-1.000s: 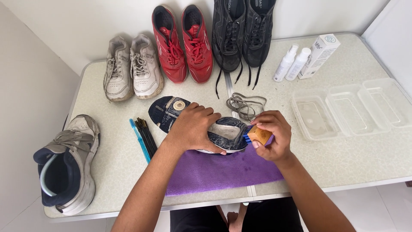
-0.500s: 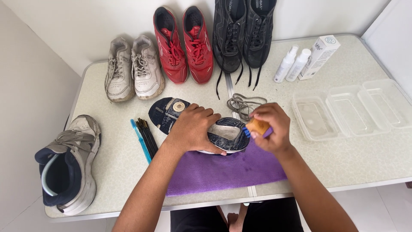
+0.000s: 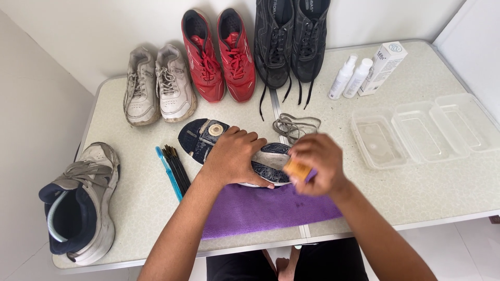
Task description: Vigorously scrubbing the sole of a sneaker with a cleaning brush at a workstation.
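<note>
Pale speckled table [image 3: 416,192] against a white wall, with three pairs of shoes lined along its far edge. An upturned dark-soled shoe [image 3: 229,151] is pressed onto a purple cloth [image 3: 260,211] at the near edge by the left hand [image 3: 234,156]. An orange-handled brush [image 3: 297,170], blurred, is gripped in the closed right hand [image 3: 317,164] against the sole's right end.

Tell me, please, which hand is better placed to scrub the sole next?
Right. The right hand already holds the brush at the sole, while the left hand pins the shoe down.
</note>
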